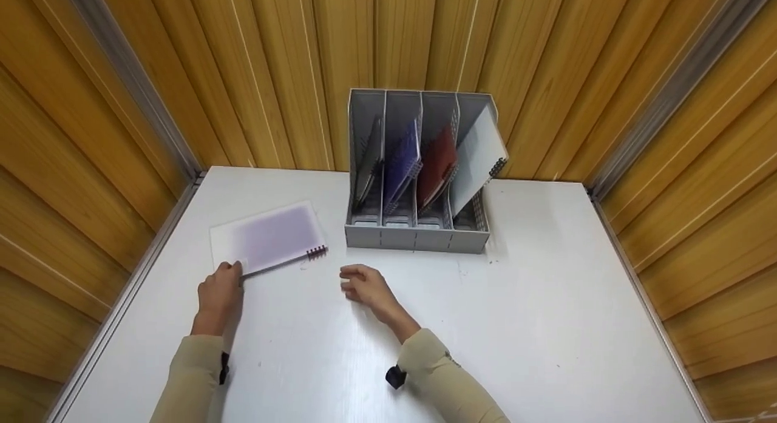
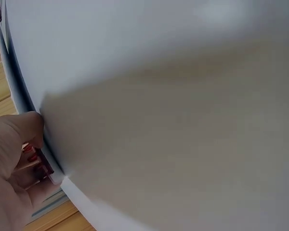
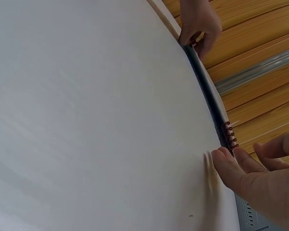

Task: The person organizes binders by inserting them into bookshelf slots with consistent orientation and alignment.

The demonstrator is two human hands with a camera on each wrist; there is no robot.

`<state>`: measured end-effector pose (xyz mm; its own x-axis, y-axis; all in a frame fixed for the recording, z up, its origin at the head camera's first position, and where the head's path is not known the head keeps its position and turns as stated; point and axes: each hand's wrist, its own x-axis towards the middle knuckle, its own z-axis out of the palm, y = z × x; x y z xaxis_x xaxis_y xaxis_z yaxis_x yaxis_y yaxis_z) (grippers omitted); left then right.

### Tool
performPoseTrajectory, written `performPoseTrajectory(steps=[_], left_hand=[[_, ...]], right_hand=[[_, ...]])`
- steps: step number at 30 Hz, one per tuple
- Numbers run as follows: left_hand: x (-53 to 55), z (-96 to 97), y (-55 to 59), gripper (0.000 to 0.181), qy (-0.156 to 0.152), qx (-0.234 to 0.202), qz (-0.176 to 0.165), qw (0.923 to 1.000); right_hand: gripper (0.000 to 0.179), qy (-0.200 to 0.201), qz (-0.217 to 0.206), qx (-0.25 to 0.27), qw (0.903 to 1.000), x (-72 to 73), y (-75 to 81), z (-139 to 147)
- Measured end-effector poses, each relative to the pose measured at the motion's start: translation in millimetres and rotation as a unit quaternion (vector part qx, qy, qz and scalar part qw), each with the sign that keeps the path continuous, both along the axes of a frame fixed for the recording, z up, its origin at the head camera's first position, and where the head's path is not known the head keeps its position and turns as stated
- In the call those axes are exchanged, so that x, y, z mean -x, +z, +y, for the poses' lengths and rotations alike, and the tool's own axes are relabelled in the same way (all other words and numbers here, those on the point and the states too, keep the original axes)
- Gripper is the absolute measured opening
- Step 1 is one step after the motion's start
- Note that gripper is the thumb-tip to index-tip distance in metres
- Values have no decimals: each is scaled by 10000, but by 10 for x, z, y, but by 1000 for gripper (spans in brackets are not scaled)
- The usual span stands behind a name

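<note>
A spiral notebook with a pale purple cover and dark red rings lies at the left of the white table. My left hand pinches its near left corner, thumb on one side and fingers beneath, as the left wrist view shows the hand by the red rings. To the right of the notebook, my right hand hovers over the table with fingers loosely bent and nothing in them. In the right wrist view this hand is near the ringed end of the notebook, apparently without gripping it.
A grey file organizer stands at the back of the table. Its slots hold a dark notebook, a blue notebook, a red notebook and a pale notebook. Wood-patterned walls enclose the table.
</note>
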<state>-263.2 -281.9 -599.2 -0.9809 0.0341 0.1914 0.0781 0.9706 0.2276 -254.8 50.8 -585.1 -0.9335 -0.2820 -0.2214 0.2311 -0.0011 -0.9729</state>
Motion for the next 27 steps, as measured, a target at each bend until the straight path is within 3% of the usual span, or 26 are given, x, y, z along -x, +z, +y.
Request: performPoseTrajectory(steps=[4, 7, 12, 21, 27], left_hand=[[86, 82, 40, 11, 158, 183, 25, 9997], [88, 79, 57, 11, 312, 149, 56, 9994], [-2, 37, 79, 15, 436, -241, 61, 9987], [-309, 105, 118, 24, 545, -655, 288, 9959], [-277, 386, 196, 26, 320, -908, 492, 9941]], right_hand=[[34, -57, -47, -4, 10000, 14, 15, 28], [33, -46, -40, -15, 10000, 28, 18, 11], [33, -69, -52, -29, 10000, 42, 26, -89], [32, 130, -126, -101, 9998, -32, -12, -483], [35, 136, -9, 105, 9999, 7, 69, -599]])
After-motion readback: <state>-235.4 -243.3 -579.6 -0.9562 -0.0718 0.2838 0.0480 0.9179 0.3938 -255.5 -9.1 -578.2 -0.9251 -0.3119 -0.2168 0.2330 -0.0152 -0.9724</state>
